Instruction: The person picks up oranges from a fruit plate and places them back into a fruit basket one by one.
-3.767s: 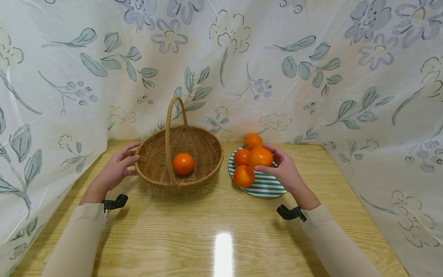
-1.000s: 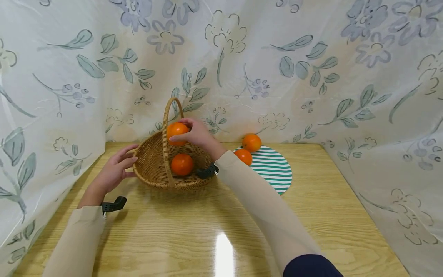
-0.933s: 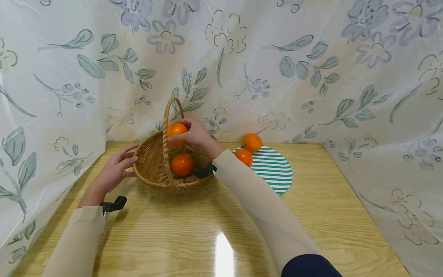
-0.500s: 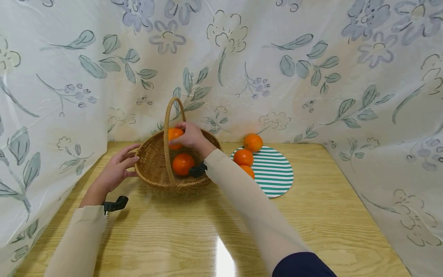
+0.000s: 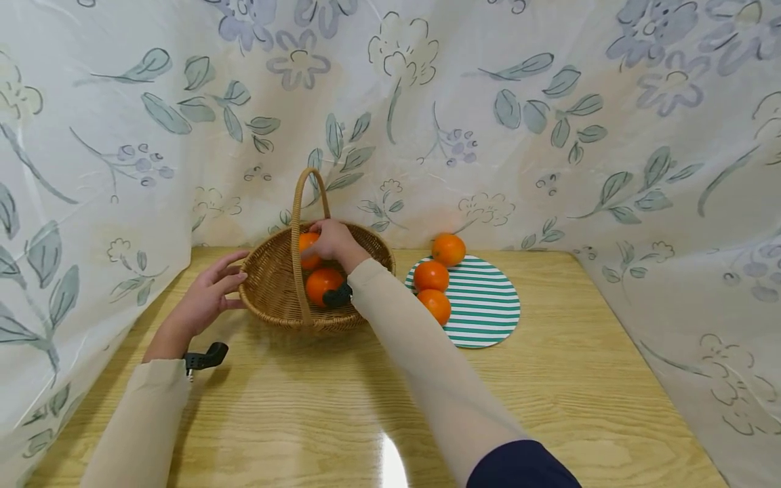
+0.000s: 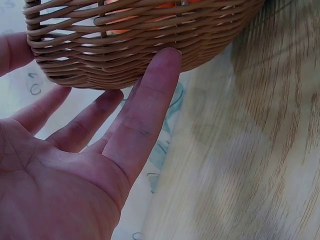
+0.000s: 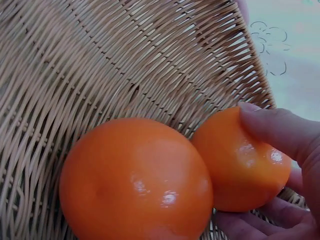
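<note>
Head view: I record a wood-grain surface, one bright reflection on its near part, with a floral sheet hung along the back and both sides. A wicker basket with an arched handle stands toward the back left; a round green-and-white striped mat lies to its right. Three loose fruits, all orange, line the mat's left side, the rearmost at its edge; the right sleeve partly covers the foremost. The person's right grip is inside the basket, clamped on the held fruit. A resting fruit lies just in front of it. The left grip has its fingers apart, touching the basket's left rim.

Compared with half a second ago, I find the held fruit slightly lower. At 3.8 seconds ago the right grip held a fruit over the mat and the basket contained only one. The left grip's position is unchanged.

Left wrist view: I note the thumb against the wicker wall, other fingers spread, wood grain at right.

Right wrist view: thumb and fingers grasp the held fruit from opposite sides. The resting fruit overlaps it; contact I cannot confirm.
</note>
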Action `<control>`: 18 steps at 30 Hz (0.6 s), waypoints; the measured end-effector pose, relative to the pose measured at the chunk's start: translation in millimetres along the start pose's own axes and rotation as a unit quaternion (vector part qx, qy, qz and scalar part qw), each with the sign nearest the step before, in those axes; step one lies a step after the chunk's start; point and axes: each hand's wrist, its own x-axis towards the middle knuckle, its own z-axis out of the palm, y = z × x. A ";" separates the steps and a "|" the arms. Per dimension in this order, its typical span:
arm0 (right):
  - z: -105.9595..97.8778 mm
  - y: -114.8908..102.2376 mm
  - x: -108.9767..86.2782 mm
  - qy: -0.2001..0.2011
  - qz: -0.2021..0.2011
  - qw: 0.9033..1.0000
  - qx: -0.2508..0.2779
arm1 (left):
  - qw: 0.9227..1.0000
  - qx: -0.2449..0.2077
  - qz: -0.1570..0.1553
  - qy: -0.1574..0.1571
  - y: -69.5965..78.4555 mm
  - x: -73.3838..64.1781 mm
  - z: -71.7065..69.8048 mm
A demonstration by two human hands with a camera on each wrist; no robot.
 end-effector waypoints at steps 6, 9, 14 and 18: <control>1.7 0.1 -1.9 -0.022 0.023 0.999 -0.027 | 1.000 0.001 -0.001 -0.001 1.2 1.4 0.4; 1.3 0.4 -1.8 -0.028 0.016 0.998 -0.046 | 1.000 0.002 -0.002 0.000 1.7 3.0 0.2; 1.6 1.6 -1.1 -0.046 0.004 0.996 -0.081 | 1.000 0.005 -0.005 0.001 1.8 4.7 -0.2; 0.4 3.4 -1.5 -0.059 -0.006 0.994 -0.090 | 1.000 0.003 -0.007 0.001 0.7 5.4 -1.4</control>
